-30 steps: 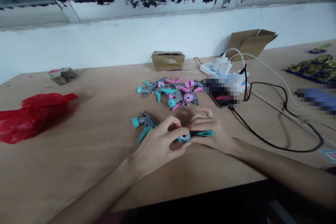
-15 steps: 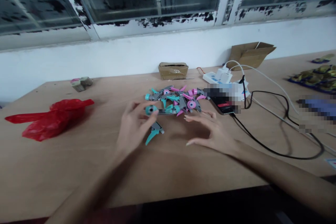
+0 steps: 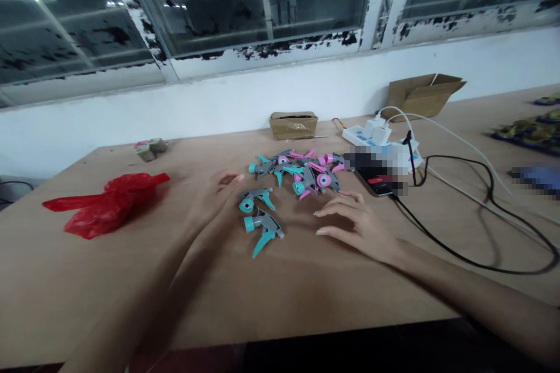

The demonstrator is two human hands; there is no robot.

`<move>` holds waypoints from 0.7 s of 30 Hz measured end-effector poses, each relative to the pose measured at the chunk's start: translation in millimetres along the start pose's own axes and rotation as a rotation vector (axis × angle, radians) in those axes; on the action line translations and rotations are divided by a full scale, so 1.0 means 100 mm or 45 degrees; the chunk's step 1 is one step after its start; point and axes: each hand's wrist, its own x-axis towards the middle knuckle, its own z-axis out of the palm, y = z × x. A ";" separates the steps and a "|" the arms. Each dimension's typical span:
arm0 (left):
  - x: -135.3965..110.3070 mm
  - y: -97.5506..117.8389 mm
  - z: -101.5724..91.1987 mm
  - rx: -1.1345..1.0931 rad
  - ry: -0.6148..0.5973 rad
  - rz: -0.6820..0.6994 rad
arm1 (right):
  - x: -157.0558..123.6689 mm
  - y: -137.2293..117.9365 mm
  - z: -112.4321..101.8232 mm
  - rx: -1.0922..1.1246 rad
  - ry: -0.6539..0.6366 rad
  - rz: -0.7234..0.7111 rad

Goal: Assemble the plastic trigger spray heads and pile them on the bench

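A grey-and-teal trigger spray head (image 3: 265, 227) lies on its side on the table between my hands. Just behind it rests a second teal-and-grey spray head (image 3: 247, 200), its teal collar towards me. My left hand (image 3: 214, 189) is beside that second one, slightly blurred, fingers stretched out and holding nothing. Further back is a loose pile of grey spray heads (image 3: 308, 173) with teal or pink triggers and collars. To the right of the pile's front, my right hand (image 3: 354, 218) hovers with fingers curved apart, empty.
A red plastic bag (image 3: 107, 207) lies at left. Behind the pile stands a small cardboard box (image 3: 294, 126). At right are a phone (image 3: 377, 179), a white power strip (image 3: 356, 135), looping cables (image 3: 476, 172) and an open carton (image 3: 413, 99). The table's front edge is near my forearms.
My left hand has let go of a teal-and-grey spray head, which now lies behind the nearer one, and has drawn back left. My right hand stays open. The view has shifted slightly.
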 end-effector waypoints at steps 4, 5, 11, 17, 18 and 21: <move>0.44 -0.05 0.13 0.080 -0.012 0.073 | 0.02 0.03 0.00 0.006 0.015 0.042; 0.53 -0.06 0.17 0.093 -0.044 0.096 | 0.03 0.03 0.00 0.015 0.018 0.041; 0.70 -0.08 0.26 0.191 -0.109 0.152 | -0.01 -0.03 0.07 0.030 -0.013 -0.072; 0.42 0.04 -0.10 0.298 0.022 0.177 | 0.12 -0.32 0.28 -0.182 -0.207 -0.452; 0.33 0.09 -0.17 0.303 0.051 0.185 | 0.19 -0.37 0.35 -0.238 -0.210 -0.492; 0.00 0.30 -0.32 0.245 0.192 0.233 | 0.47 -0.44 0.61 -0.358 -0.190 -0.497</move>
